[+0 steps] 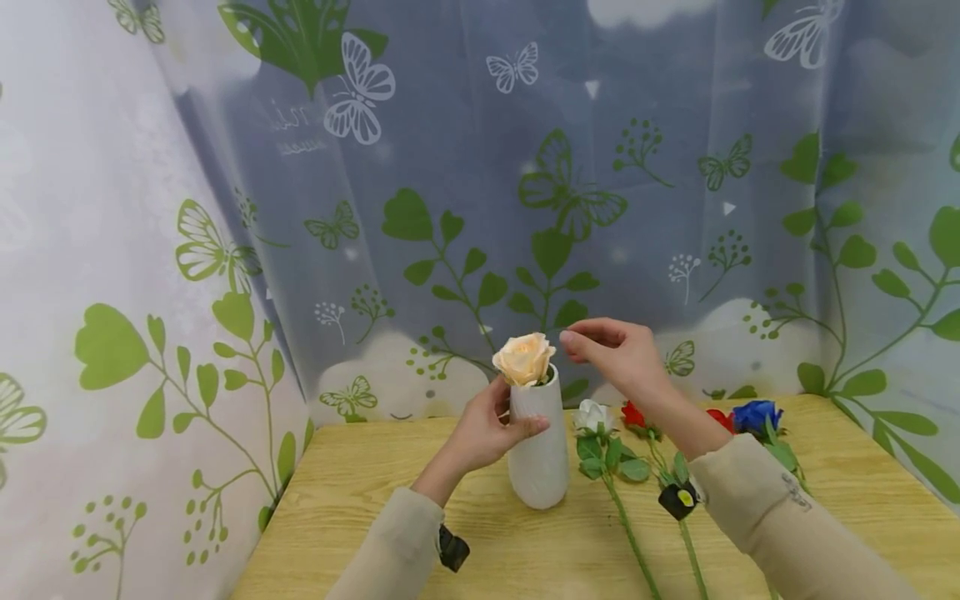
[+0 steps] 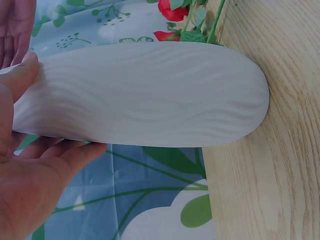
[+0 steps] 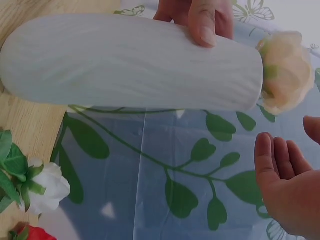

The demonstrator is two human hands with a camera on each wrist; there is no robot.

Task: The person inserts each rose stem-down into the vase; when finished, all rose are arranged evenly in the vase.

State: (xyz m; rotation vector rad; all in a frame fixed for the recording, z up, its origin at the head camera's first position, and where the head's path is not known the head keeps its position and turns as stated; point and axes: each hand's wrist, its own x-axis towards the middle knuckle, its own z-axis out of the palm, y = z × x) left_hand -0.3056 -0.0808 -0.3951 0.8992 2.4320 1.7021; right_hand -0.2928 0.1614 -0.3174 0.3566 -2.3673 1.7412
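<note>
A white textured vase (image 1: 536,454) stands on the wooden table, tilted slightly. My left hand (image 1: 480,429) grips its upper part, thumb across the front and fingers round the far side, as the left wrist view also shows on the vase wall (image 2: 150,95). A peach rose (image 1: 523,358) sits in the vase mouth, its bloom just above the rim; the stem inside is hidden. To the right of the bloom, my right hand (image 1: 618,358) hovers with loosely bent fingers. In the right wrist view that hand (image 3: 292,187) is apart from the rose and holds nothing.
Right of the vase, a white rose (image 1: 592,415), two red roses (image 1: 633,414) and a blue rose (image 1: 757,415) lie on the wooden table (image 1: 360,500), stems toward the near edge. A printed cloth (image 1: 465,100) hangs behind and at the sides.
</note>
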